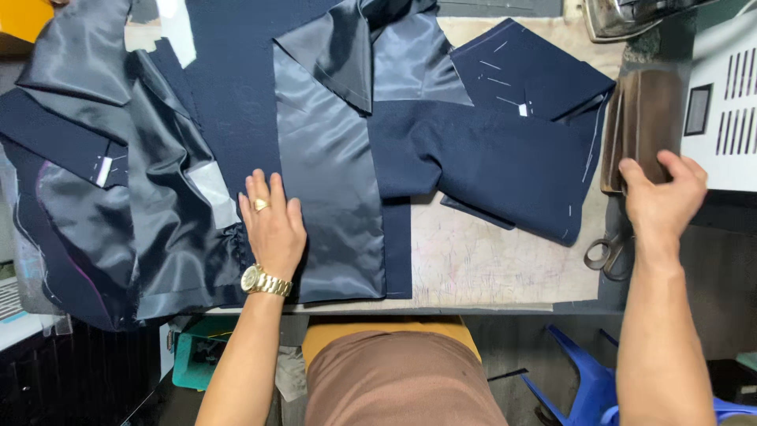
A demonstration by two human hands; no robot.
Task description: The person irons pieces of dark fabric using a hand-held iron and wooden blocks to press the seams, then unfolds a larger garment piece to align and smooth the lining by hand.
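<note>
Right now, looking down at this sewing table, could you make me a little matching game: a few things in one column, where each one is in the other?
Things:
1. left hand
2. right hand
3. scissors
4. blue plastic stool

Places:
A. on the floor beneath the table
B. flat on the shiny grey lining
C. at the table's right edge, just below the right hand
D. gripping a brown wooden block

Pairs: 1-B, 2-D, 3-C, 4-A
</note>
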